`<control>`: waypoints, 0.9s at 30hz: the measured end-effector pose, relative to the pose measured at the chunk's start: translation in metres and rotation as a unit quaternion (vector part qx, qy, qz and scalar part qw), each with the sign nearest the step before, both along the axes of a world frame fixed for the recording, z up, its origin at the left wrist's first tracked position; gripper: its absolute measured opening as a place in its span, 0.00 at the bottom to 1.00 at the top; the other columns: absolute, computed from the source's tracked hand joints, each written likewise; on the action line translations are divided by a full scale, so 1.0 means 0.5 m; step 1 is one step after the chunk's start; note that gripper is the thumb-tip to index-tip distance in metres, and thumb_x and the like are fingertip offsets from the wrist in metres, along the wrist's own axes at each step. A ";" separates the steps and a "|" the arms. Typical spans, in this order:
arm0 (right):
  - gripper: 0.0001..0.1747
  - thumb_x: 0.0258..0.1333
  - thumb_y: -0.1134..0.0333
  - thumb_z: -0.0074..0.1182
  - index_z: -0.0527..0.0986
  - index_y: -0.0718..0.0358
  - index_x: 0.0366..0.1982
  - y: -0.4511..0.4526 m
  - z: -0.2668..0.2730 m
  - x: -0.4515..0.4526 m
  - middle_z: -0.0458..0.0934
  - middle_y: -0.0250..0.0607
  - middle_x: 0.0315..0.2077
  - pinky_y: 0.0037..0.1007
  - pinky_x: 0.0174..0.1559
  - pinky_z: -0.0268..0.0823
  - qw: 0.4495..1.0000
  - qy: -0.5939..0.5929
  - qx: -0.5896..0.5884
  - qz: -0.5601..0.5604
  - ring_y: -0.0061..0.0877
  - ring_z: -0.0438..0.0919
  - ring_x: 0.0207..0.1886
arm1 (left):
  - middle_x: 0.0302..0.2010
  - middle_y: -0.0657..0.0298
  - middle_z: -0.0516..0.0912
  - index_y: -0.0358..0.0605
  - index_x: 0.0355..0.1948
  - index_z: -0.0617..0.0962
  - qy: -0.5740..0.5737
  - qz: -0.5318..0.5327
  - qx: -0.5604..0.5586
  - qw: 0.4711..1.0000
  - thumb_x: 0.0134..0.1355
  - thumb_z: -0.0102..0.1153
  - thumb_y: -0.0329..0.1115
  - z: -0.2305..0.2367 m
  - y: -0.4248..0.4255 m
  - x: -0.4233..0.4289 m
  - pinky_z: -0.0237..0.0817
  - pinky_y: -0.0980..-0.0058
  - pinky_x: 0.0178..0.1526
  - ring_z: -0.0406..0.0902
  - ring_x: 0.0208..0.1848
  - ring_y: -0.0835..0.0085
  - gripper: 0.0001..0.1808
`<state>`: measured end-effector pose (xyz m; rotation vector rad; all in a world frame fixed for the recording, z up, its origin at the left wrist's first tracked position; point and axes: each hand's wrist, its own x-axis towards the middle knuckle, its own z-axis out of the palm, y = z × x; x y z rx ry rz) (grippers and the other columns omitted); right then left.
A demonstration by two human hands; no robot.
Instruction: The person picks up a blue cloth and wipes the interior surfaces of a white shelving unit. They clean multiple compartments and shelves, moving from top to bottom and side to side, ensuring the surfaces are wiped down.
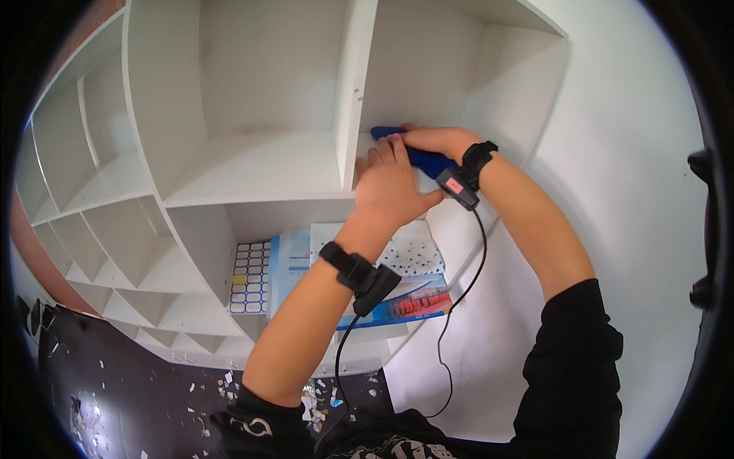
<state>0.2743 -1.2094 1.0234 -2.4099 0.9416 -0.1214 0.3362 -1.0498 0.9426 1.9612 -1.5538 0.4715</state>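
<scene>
A dark blue cloth (429, 162) lies on the floor of the right-hand compartment of a white shelving unit (258, 166). My right hand (433, 140) bends over the cloth, its fingers partly hidden behind it; whether they grip it cannot be made out. Just left of it, my left hand (390, 181) rests palm down by the compartment's front edge, fingers spread, fingertips at the cloth's edge. Each wrist wears a black strap with a small cabled device.
Below, a shelf holds a sheet of blue-bordered labels (250, 275), printed papers or booklets (421, 301) and a white dotted item (416, 246). An upright divider (358, 92) stands left of my hands, a white wall (619, 172) to the right. Paper scraps (226, 384) litter the dark floor.
</scene>
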 end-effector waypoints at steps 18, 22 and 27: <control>0.46 0.68 0.40 0.51 0.54 0.47 0.81 -0.049 0.050 0.000 0.64 0.44 0.76 0.41 0.73 0.60 0.942 0.259 -0.191 0.095 0.43 0.65 0.76 | 0.64 0.40 0.78 0.28 0.65 0.75 -0.033 -0.003 0.073 0.997 0.54 0.68 0.74 0.013 0.009 0.008 0.64 0.50 0.70 0.72 0.69 0.45 0.58; 0.46 0.69 0.45 0.54 0.55 0.57 0.80 -0.024 0.033 0.025 0.64 0.52 0.75 0.36 0.76 0.53 0.989 0.116 -0.089 -0.005 0.41 0.64 0.77 | 0.57 0.48 0.84 0.32 0.53 0.83 0.036 -0.090 0.041 0.994 0.62 0.66 0.64 0.022 0.032 0.014 0.65 0.54 0.69 0.76 0.66 0.50 0.39; 0.41 0.67 0.48 0.55 0.65 0.57 0.76 0.021 0.001 0.054 0.70 0.54 0.71 0.37 0.72 0.60 0.992 0.015 -0.100 0.073 0.44 0.69 0.72 | 0.57 0.53 0.86 0.40 0.53 0.84 0.113 -0.244 -0.050 0.962 0.68 0.64 0.41 0.014 0.142 0.033 0.71 0.61 0.62 0.81 0.60 0.57 0.19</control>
